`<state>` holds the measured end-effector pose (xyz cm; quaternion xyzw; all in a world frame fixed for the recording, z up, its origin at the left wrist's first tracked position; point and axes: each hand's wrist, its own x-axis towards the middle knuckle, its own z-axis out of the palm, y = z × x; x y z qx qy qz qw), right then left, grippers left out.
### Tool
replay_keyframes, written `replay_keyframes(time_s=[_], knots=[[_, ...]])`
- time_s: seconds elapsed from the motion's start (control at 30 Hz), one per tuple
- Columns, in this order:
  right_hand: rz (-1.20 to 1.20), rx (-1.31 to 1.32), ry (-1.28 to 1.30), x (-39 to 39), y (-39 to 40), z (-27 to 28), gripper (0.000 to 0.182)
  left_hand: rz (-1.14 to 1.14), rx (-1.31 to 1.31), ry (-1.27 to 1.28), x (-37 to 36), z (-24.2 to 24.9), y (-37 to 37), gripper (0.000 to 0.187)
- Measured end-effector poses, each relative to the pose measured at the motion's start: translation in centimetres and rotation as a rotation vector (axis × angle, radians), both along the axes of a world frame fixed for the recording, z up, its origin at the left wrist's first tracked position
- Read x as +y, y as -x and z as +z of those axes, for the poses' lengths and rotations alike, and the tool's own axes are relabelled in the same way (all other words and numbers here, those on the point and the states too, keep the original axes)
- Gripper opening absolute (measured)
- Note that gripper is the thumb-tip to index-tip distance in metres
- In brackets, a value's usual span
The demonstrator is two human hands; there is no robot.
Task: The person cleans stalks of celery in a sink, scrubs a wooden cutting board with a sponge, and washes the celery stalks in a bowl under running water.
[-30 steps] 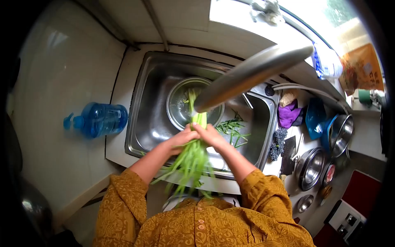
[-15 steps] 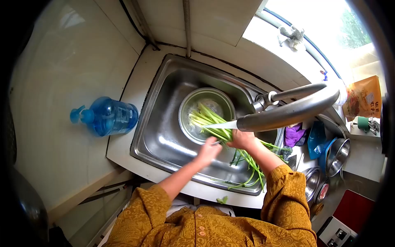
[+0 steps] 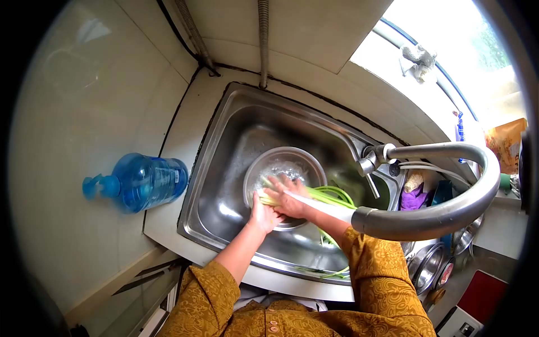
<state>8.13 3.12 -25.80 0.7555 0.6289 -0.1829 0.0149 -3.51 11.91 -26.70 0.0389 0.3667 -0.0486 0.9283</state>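
Observation:
A bunch of green celery stalks [image 3: 338, 194] lies between my hands, its pale ends over a metal bowl [image 3: 311, 161] of bubbling water. My left hand [image 3: 264, 215] is closed around the pale ends from below, at the near side of the bowl. Above it, my right hand [image 3: 292, 201] lies across the stalks with fingers spread, slightly blurred. Water runs from the faucet [image 3: 426, 220] toward the right hand. My right forearm hides part of the stalks, and more thin green stems trail over the sink bottom.
The bowl stands in a steel sink [image 3: 216, 140]. A blue pump bottle [image 3: 149, 182] is on the left. At the right are a purple cloth [image 3: 414, 197], steel bowls [image 3: 429, 268] and a red-topped appliance [image 3: 483, 295]. The curved faucet overhangs my right forearm.
My hands have moved left to the celery's pale ends over the bowl, bringing the stalks along. My left hand has closed around them; the right fingers have spread. The view has shifted.

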Motion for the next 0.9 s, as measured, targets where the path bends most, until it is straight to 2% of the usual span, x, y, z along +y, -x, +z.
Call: replay_keyframes(time_s=[0.07,0.1,0.13,0.2,0.23,0.27,0.33,0.37,0.4,0.43,0.47,0.5,0.57,0.6,0.63,0.67,0.7,0.73,0.8,0.83,0.87,0.9], knots=[[-0.228,-0.042,0.019,0.8,-2.1,1.0,0.062,-0.061,0.142,-0.097,-0.1,-0.8,-0.3,0.097],[-0.474,0.009,0.009,1.6,-2.8,1.7,0.061,0.02,0.272,-0.133,-0.1,0.6,-1.5,0.098],[-0.478,-0.001,0.011,2.1,-2.0,1.3,0.061,0.03,0.202,-0.177,0.4,0.2,-1.9,0.099],[-0.362,-0.086,-0.112,1.9,1.2,0.4,0.057,-0.017,-0.191,-0.172,1.9,-1.5,-1.7,0.098],[-0.143,-0.086,-0.184,0.8,1.7,0.6,0.049,0.017,-0.011,-0.18,1.7,-1.8,-1.6,0.096],[-0.15,-0.085,-0.183,0.4,1.1,0.0,0.049,0.01,-0.011,-0.179,1.6,-2.0,-1.2,0.096],[-0.116,-0.174,-0.249,0.3,-1.7,0.0,0.048,-0.107,0.301,-0.161,1.5,-0.1,-1.1,0.094],[-0.401,0.019,-0.249,0.4,-3.0,0.8,0.051,-0.085,0.196,-0.155,1.3,-1.8,-0.7,0.095],[-0.504,-0.118,-0.234,1.1,-2.1,0.3,0.051,-0.052,0.205,-0.189,1.2,-1.3,-1.3,0.092],[-0.507,-0.099,-0.146,1.3,-0.5,-1.3,0.051,-0.117,0.301,-0.303,1.2,0.9,-2.2,0.088],[-0.531,0.044,-0.288,0.3,0.2,-3.7,0.05,-0.014,0.191,-0.179,1.7,-2.8,-1.8,0.081],[-0.537,0.19,-0.428,-0.7,0.9,-6.1,0.05,0.047,-0.233,-0.033,2.1,-6.3,-0.3,0.074],[-0.252,0.19,-0.236,-1.1,-1.5,-0.2,0.057,-0.14,0.053,-0.325,1.1,-3.5,-1.3,0.071],[-0.099,0.197,-0.149,-0.6,-2.4,1.3,0.06,-0.153,0.221,-0.256,1.6,-4.4,-1.1,0.07],[-0.254,0.121,-0.147,-0.4,-3.0,1.0,0.062,-0.16,0.212,-0.258,2.2,-5.5,-0.9,0.07],[-0.406,0.048,-0.143,-0.1,-3.4,0.6,0.065,-0.151,0.205,-0.261,2.4,-6.6,-0.6,0.059],[-0.402,-0.103,0.098,0.7,-1.9,0.0,0.063,-0.147,0.201,-0.264,2.3,-7.2,-0.5,0.048],[-0.345,-0.047,0.044,0.7,-0.2,-0.1,0.059,-0.108,0.263,-0.254,1.4,-1.9,-2.5,0.051],[-0.292,0.177,-0.031,0.5,1.5,-0.2,0.067,0.007,0.272,-0.099,1.6,-3.2,-2.3,0.055],[-0.28,0.385,0.02,0.3,-0.1,1.1,0.069,-0.205,0.165,-0.172,2.0,-1.5,-2.1,0.063],[-0.423,0.442,0.127,-0.4,-2.4,5.4,0.07,-0.229,0.325,-0.062,1.2,1.3,-2.6,0.067],[-0.58,0.357,0.069,-1.1,-3.3,5.2,0.068,-0.231,0.208,-0.111,1.1,-0.7,-2.1,0.069]])
